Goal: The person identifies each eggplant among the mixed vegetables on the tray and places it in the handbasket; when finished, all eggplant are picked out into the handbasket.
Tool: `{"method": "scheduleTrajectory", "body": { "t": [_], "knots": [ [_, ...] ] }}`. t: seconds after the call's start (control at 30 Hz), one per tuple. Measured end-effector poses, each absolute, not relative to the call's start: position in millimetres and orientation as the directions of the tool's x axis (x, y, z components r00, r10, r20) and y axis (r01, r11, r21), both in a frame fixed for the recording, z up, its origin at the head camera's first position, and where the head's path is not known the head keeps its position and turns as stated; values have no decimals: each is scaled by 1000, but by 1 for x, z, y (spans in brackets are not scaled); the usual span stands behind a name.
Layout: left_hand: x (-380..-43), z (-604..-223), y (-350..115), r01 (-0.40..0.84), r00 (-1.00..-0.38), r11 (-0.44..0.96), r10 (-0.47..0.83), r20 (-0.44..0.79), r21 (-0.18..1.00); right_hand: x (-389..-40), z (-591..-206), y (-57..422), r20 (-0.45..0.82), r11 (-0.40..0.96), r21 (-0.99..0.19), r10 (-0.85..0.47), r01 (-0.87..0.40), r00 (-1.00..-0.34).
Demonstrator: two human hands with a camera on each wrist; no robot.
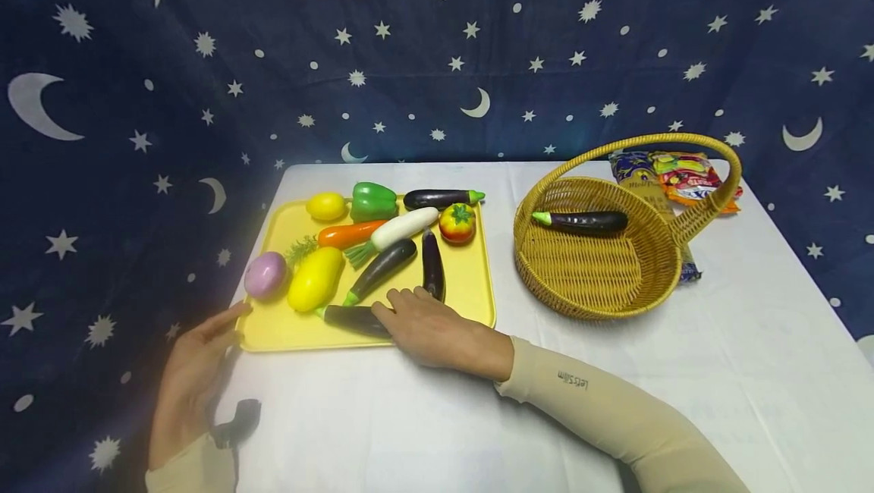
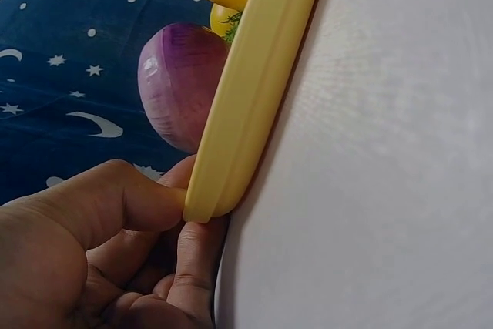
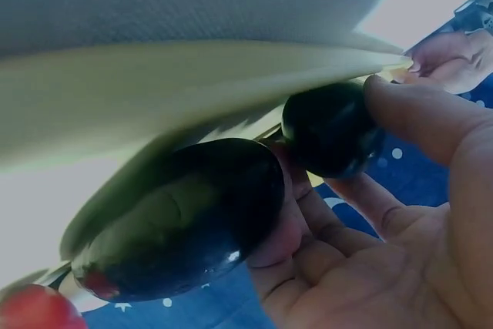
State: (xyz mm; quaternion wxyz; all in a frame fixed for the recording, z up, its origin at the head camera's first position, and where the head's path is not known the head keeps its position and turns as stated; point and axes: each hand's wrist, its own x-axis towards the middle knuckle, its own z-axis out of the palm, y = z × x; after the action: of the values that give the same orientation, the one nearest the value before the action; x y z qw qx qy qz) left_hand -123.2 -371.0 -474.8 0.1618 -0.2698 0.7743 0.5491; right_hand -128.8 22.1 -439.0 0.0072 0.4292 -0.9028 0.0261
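Note:
My left hand (image 1: pixel 194 372) pinches the near left corner of the yellow tray (image 2: pixel 250 90) between thumb and fingers, just below a purple onion (image 2: pixel 181 86). At the tray's front edge my right hand (image 1: pixel 433 330) holds the blunt end of an eggplant (image 1: pixel 351 318) whose green stem points left. In the right wrist view, thumb and fingers lie on either side of that eggplant (image 3: pixel 331 129). Beside it, a second eggplant (image 3: pixel 185 221) sits close against the fingers. Another eggplant (image 1: pixel 384 269) lies diagonally just behind, next to a yellow mango (image 1: pixel 315 279).
Farther back on the tray are a lemon (image 1: pixel 326 205), green pepper (image 1: pixel 372 202), carrot (image 1: pixel 350 234), white radish (image 1: pixel 406 227), tomato (image 1: pixel 457 223) and eggplant (image 1: pixel 437 199). Right of it stands a handled wicker basket (image 1: pixel 580 303) containing one eggplant (image 1: pixel 587 222). Snack bags (image 1: pixel 686 178) lie behind the basket.

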Motion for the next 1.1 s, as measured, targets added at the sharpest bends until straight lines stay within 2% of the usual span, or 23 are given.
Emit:
{"method": "scheduleTrajectory", "body": {
  "t": [0.2, 0.4, 0.6, 0.9, 1.1],
  "knots": [
    [-124, -475, -371, -638, -769, 245, -268, -581, 730, -132, -435, 25, 89, 629, -133, -762, -766, -641],
    [-124, -476, -372, -594, -803, 247, -234, -548, 765, -139, -432, 32, 228, 619, -263, -706, -740, -671],
    [-125, -475, -372, -605, -796, 309, -259, -547, 734, -138, -434, 35, 274, 602, -259, -703, -755, -656],
    [-127, -476, -371, -601, -798, 291, -277, -535, 745, -136, -436, 41, 277, 565, -348, -700, -748, -658],
    [-126, -476, -369, -596, -802, 307, -283, -527, 742, -136, -431, 48, 334, 523, -364, -700, -771, -632]
  ]
}}
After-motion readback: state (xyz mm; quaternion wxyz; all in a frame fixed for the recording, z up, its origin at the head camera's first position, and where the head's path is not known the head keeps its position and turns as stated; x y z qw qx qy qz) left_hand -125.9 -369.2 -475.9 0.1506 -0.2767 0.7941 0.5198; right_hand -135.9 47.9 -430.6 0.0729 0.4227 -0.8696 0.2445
